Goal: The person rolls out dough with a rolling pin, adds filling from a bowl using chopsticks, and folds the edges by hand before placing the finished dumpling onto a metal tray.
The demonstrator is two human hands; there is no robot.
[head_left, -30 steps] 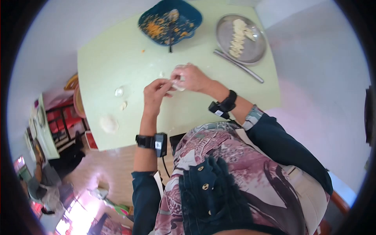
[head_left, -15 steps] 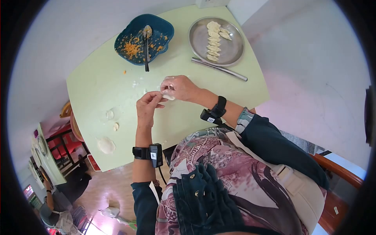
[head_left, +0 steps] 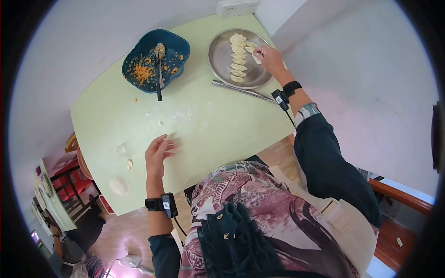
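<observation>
My right hand (head_left: 270,59) is over the right side of the round metal tray (head_left: 218,69), its fingers pinched on a pale dumpling (head_left: 257,58). On the tray a column of folded dumplings (head_left: 238,61) runs from top to bottom, with another dumpling (head_left: 250,47) beside it, close to my fingertips. My left hand (head_left: 159,153) hovers at the near left part of the table, fingers apart and holding nothing. A small piece of dough (head_left: 161,123) lies just beyond it. The metal rolling rod (head_left: 243,90) rests against the near side of the tray.
A blue bowl (head_left: 181,62) with orange filling and a spoon (head_left: 159,69) stands at the back left. Dough bits (head_left: 129,164) and a flat white round (head_left: 120,186) lie on the left of the green table (head_left: 208,139). Another person (head_left: 65,250) is at lower left.
My right hand has moved away from my left, up and right to the tray, carrying the dumpling. My left hand has let go and opened, slightly lower. The view has shifted a little.
</observation>
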